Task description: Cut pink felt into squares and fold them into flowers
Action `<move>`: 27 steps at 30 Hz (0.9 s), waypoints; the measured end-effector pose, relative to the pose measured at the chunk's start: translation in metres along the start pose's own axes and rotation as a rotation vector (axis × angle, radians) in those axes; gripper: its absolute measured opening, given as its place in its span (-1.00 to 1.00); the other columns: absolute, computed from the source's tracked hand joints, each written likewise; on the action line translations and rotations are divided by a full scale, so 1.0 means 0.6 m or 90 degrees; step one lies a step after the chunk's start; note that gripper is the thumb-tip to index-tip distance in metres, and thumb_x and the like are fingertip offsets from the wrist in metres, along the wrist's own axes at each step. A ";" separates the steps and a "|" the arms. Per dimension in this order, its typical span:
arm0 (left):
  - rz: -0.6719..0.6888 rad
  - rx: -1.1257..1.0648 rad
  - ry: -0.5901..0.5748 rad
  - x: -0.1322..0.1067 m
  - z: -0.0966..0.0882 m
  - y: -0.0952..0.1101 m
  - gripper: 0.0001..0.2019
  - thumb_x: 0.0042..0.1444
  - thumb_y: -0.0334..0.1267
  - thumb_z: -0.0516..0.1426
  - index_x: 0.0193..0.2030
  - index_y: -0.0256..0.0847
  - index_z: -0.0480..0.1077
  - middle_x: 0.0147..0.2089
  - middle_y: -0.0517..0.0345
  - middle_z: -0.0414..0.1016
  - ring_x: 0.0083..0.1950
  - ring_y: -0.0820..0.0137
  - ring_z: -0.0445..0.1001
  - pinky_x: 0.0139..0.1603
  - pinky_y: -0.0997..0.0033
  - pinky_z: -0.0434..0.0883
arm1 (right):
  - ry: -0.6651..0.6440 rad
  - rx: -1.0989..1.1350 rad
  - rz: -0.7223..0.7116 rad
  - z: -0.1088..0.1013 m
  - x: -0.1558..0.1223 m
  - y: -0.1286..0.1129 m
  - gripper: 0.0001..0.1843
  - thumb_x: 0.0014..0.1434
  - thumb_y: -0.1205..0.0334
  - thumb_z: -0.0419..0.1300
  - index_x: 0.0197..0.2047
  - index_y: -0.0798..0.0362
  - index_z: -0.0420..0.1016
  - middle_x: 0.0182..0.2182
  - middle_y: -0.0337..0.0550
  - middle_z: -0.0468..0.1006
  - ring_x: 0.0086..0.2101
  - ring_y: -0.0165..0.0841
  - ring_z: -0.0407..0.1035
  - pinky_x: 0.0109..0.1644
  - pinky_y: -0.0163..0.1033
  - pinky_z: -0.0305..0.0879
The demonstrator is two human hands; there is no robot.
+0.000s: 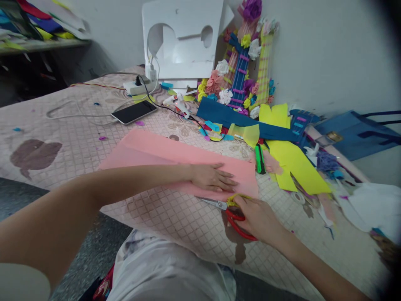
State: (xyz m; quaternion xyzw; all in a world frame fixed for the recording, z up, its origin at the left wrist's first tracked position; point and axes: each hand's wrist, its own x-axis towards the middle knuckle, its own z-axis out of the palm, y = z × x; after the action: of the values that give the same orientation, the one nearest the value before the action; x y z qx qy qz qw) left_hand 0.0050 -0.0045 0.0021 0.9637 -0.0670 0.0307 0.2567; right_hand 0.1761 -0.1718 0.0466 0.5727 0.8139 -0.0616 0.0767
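A long pink sheet (150,146), paper or thin felt, lies across the table with a lengthwise crease. Flat on its right half rests my left hand (213,177), fingers stretched out and pressing down. My right hand (255,215) grips a pair of scissors (239,225) with red handles, one loop wrapped in yellow. The blades point left along the sheet's near edge; their far ends are partly covered by the pink sheet. Just beyond the sheet's right end is a green utility knife (260,159).
Yellow pieces (300,165) and a long blue strip (244,119) lie at the right and back. A phone (134,112), a glue gun (178,102) with its cord and a power strip (140,86) are farther back. White foam (184,62) and flower-decorated paper crafts (239,75) lean on the wall.
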 end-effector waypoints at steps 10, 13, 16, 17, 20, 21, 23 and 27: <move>0.067 0.059 0.065 -0.002 0.014 -0.019 -0.55 0.26 -0.19 -0.07 0.29 0.10 0.14 0.34 0.28 0.12 0.41 0.39 -0.04 0.37 0.17 -0.46 | 0.044 0.053 0.011 -0.006 0.010 -0.015 -0.68 0.02 0.06 0.25 -0.20 0.03 0.35 -0.35 -0.11 0.53 -0.26 -0.20 0.43 -0.20 -0.19 0.26; 0.071 0.087 0.054 -0.001 0.020 -0.024 -0.54 0.28 -0.19 -0.11 0.32 0.01 0.09 0.36 0.23 0.10 0.42 0.40 -0.08 0.36 0.17 -0.51 | 0.053 0.045 -0.001 -0.006 0.016 -0.019 -0.75 0.05 0.15 0.21 -0.19 0.04 0.36 -0.35 -0.09 0.54 -0.27 -0.21 0.44 -0.22 -0.21 0.25; 0.077 0.094 0.057 0.000 0.021 -0.025 -0.54 0.29 -0.18 -0.11 0.33 -0.03 0.08 0.36 0.20 0.10 0.42 0.39 -0.10 0.36 0.17 -0.53 | 0.048 0.039 -0.016 -0.006 0.019 -0.020 -0.78 0.06 0.20 0.19 -0.20 0.05 0.37 -0.36 -0.09 0.54 -0.29 -0.23 0.44 -0.24 -0.23 0.25; 0.074 0.091 0.053 0.000 0.020 -0.024 -0.54 0.28 -0.18 -0.11 0.33 -0.02 0.08 0.36 0.21 0.09 0.42 0.40 -0.11 0.35 0.17 -0.54 | 0.045 0.037 -0.020 -0.006 0.019 -0.019 -0.79 0.06 0.20 0.20 -0.20 0.05 0.36 -0.37 -0.09 0.54 -0.29 -0.23 0.44 -0.25 -0.23 0.25; 0.044 0.059 0.019 0.000 0.016 -0.019 -0.54 0.27 -0.18 -0.09 0.31 0.06 0.09 0.38 0.30 0.03 0.43 0.44 -0.17 0.34 0.23 -0.58 | 0.036 0.037 -0.027 -0.007 0.017 -0.018 -0.79 0.07 0.19 0.20 -0.21 0.04 0.35 -0.38 -0.11 0.54 -0.31 -0.24 0.44 -0.26 -0.24 0.25; 0.034 0.047 0.009 0.000 0.014 -0.018 -0.54 0.27 -0.18 -0.09 0.31 0.09 0.10 0.38 0.33 0.02 0.44 0.46 -0.19 0.34 0.25 -0.59 | 0.036 0.038 -0.025 -0.007 0.016 -0.018 -0.79 0.07 0.19 0.20 -0.21 0.04 0.35 -0.38 -0.12 0.54 -0.31 -0.24 0.44 -0.26 -0.24 0.25; 0.028 0.032 0.010 0.000 0.012 -0.016 -0.55 0.26 -0.19 -0.08 0.29 0.10 0.13 0.38 0.34 0.03 0.43 0.46 -0.17 0.35 0.25 -0.58 | 0.039 0.041 -0.019 -0.007 0.015 -0.019 -0.78 0.07 0.19 0.20 -0.20 0.04 0.35 -0.37 -0.12 0.54 -0.30 -0.24 0.44 -0.25 -0.24 0.25; 0.061 0.026 0.064 0.000 0.014 -0.017 -0.55 0.25 -0.20 -0.04 0.28 0.08 0.16 0.34 0.27 0.13 0.41 0.41 -0.07 0.37 0.19 -0.50 | 0.042 0.054 -0.002 -0.006 0.018 -0.025 -0.75 0.05 0.19 0.21 -0.17 0.05 0.35 -0.32 -0.08 0.54 -0.24 -0.21 0.44 -0.19 -0.20 0.26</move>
State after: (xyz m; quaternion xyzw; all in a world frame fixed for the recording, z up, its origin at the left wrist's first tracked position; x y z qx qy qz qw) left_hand 0.0065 0.0001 -0.0101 0.9616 -0.0996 0.0929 0.2381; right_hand 0.1584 -0.1662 0.0482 0.5760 0.8134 -0.0768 0.0254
